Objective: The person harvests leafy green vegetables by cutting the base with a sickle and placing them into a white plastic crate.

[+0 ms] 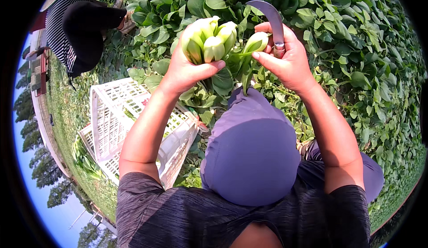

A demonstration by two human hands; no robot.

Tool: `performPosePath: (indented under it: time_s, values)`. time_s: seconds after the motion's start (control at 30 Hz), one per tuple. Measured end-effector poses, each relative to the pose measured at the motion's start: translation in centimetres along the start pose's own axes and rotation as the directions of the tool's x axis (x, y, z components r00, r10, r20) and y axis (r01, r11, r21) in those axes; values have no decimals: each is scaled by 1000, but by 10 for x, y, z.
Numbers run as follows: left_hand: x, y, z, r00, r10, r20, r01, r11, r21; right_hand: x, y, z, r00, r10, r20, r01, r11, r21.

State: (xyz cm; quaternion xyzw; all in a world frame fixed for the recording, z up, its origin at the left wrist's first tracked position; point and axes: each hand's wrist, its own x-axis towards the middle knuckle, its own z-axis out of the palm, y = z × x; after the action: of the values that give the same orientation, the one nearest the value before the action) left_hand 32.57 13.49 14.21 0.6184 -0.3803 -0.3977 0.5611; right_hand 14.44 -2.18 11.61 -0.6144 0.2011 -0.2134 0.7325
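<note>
Several bok choy heads point(214, 44) are bunched in my left hand point(184, 70), their pale stem ends turned up and the thumb across them. My right hand point(287, 60) grips a curved harvesting knife point(272, 17) by its short handle, mostly hidden in the palm. The blade rises above the fingers and hooks to the left. Between the thumb and fingers of that same hand is a single bok choy point(256, 43), its leaves hanging down towards my raised knee point(250, 141). A narrow gap separates it from the bunch.
White plastic crates point(113, 121) stand at my left, with greens visible through the slats. Cut greens point(85, 157) lie beyond them. Dense leafy plants point(351, 64) grow ahead and to the right. Another person point(83, 27) in a striped top crouches at the upper left.
</note>
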Motion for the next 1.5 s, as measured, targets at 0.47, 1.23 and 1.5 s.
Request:
performPosePath:
  time_s: [0.47, 1.23, 1.5]
  values:
    - [-53, 135, 81, 921, 377, -95, -370, 925, 88, -48, -172, 7, 961, -214, 174, 236, 965, -112]
    - [-43, 188, 181, 912, 356, 205, -390, 907, 162, -147, -189, -64, 930, -362, -57, 366, 927, 81]
    - [-34, 154, 205, 830, 522, 195, -550, 824, 136, -166, -185, -77, 959, -268, -95, 274, 960, 60]
